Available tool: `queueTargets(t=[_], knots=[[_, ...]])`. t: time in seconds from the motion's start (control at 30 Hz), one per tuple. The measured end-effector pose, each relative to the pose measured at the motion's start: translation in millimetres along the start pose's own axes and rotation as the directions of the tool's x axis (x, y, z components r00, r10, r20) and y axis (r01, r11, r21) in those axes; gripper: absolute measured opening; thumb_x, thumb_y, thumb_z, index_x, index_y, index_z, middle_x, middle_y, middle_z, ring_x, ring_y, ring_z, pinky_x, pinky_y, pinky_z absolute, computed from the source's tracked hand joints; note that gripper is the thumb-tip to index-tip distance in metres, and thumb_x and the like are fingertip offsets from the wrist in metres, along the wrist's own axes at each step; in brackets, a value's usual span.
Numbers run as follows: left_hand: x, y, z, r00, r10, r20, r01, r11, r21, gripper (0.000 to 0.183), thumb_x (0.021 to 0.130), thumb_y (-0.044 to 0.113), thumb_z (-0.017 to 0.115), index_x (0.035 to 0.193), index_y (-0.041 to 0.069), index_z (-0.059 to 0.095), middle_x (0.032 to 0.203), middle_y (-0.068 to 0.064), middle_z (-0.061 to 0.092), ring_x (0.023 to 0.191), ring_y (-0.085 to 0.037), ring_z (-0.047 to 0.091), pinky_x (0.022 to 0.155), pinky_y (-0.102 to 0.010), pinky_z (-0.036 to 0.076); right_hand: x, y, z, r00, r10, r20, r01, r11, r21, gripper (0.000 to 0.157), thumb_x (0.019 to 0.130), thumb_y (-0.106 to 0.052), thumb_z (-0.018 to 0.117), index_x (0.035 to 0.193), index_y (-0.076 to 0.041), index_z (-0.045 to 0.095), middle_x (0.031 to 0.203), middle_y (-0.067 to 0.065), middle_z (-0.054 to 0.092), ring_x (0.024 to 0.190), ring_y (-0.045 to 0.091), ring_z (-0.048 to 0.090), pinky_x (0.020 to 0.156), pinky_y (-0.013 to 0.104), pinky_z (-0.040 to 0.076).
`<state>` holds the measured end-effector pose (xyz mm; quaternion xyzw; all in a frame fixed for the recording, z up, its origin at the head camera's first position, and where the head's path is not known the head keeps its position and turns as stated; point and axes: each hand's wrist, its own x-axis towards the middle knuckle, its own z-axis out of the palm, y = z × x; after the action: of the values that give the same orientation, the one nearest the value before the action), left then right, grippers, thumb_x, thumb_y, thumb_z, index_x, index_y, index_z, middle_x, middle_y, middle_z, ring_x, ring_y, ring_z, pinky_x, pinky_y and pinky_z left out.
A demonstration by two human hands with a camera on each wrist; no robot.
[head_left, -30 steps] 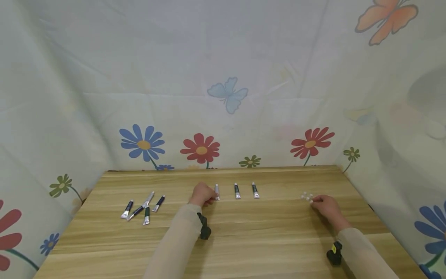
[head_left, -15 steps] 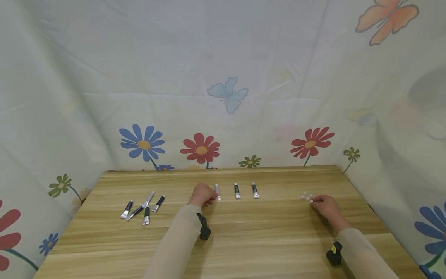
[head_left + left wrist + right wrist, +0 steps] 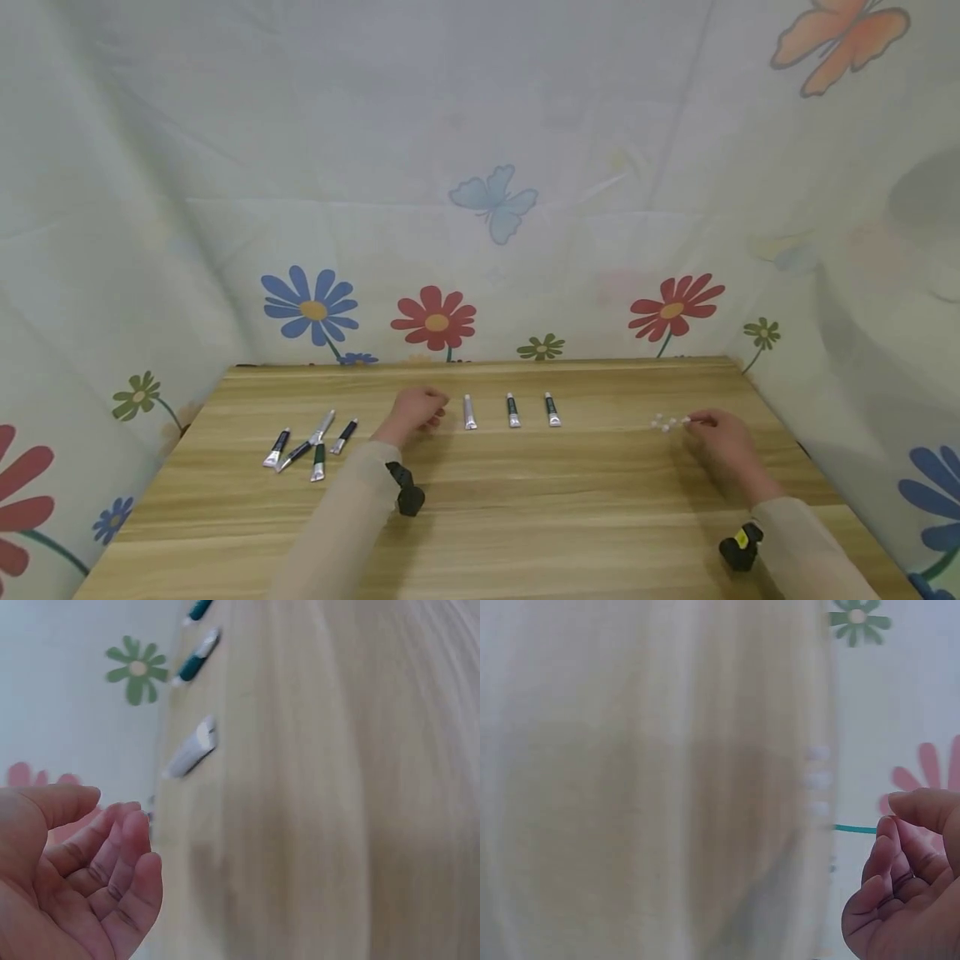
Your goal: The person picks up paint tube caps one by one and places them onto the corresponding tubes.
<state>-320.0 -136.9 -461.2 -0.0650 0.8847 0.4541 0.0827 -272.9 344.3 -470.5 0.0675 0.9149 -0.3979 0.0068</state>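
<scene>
My left hand [image 3: 411,413] hovers left of a pale paint tube [image 3: 469,412], its fingers loosely bent and nothing in them. In the left wrist view, a gap separates the fingertips from that paint tube [image 3: 193,748]. Two dark-green-labelled paint tubes [image 3: 513,411] [image 3: 552,410] continue the row to the right. At the right of the table, my right hand [image 3: 723,443] pinches a small white piece [image 3: 686,420] between thumb and fingertips. Several like white pieces [image 3: 665,427] lie just left of it. The right wrist view shows the right hand [image 3: 915,877] with thumb and index finger nearly meeting.
On the left of the wooden table [image 3: 525,533] several more paint tubes [image 3: 318,461] lie loosely, some overlapping. A flower-printed cloth [image 3: 585,275] hangs behind the table's back edge and along both sides.
My left hand has let go of the pale tube and drawn back to the left. My right hand has moved right, carrying one small white piece away from the others.
</scene>
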Motion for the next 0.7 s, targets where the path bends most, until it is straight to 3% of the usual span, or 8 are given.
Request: queueTargets(t=[0.17,0.33,0.43,0.6,0.7], knots=[[-14.1,-0.9,-31.7,0.998,0.064,0.003,-0.064,0.994,0.088,0.034,0.104,0.022,0.057,0.124,-0.002,0.069,0.103,-0.017,0.072,0.077,-0.017,0.067,0.064,-0.025,0.053,-1.0,-13.3,-16.8,0.999,-0.008,-0.040,0.006,0.999,-0.034,0.043,0.105,-0.022,0.053,0.128,0.014,0.056,0.120,0.034,0.063,0.099,0.034,0.064,0.070,0.025,0.049],[-35.5,-10.0,-65.1,0.990,0.142,-0.004,-0.139,0.973,0.184,0.034,0.104,0.021,0.057,0.125,-0.004,0.067,0.105,-0.020,0.072,0.082,-0.023,0.071,0.063,-0.028,0.053,-6.8,-27.2,-28.8,0.999,-0.038,-0.038,0.037,0.998,-0.046,0.049,0.107,-0.027,0.051,0.131,0.016,0.054,0.126,0.037,0.060,0.105,0.042,0.063,0.078,0.034,0.054],[-46.8,-20.1,-81.0,0.989,0.145,-0.032,-0.136,0.970,0.201,0.033,0.103,0.020,0.057,0.123,-0.005,0.067,0.105,-0.021,0.072,0.082,-0.023,0.072,0.063,-0.029,0.053,-11.1,-35.4,-32.7,0.998,-0.053,-0.036,0.052,0.997,-0.052,0.053,0.108,-0.032,0.050,0.133,0.015,0.054,0.128,0.037,0.060,0.107,0.043,0.063,0.080,0.036,0.054],[-59.4,-40.4,-101.9,0.990,0.119,-0.079,-0.100,0.972,0.213,0.034,0.103,0.020,0.057,0.124,-0.006,0.066,0.107,-0.024,0.073,0.082,-0.028,0.072,0.062,-0.028,0.052,-17.4,-48.9,-36.7,0.996,-0.085,-0.041,0.082,0.994,-0.074,0.054,0.107,-0.035,0.052,0.133,0.013,0.055,0.127,0.037,0.060,0.107,0.043,0.063,0.074,0.028,0.050],[-65.4,-49.9,-112.0,0.989,0.108,-0.101,-0.082,0.969,0.234,0.033,0.102,0.018,0.058,0.123,-0.007,0.066,0.110,-0.027,0.073,0.083,-0.028,0.071,0.066,-0.032,0.055,-21.6,-56.8,-37.8,0.994,-0.098,-0.043,0.094,0.992,-0.078,0.053,0.107,-0.035,0.052,0.132,0.012,0.055,0.126,0.037,0.061,0.107,0.044,0.063,0.076,0.032,0.053]])
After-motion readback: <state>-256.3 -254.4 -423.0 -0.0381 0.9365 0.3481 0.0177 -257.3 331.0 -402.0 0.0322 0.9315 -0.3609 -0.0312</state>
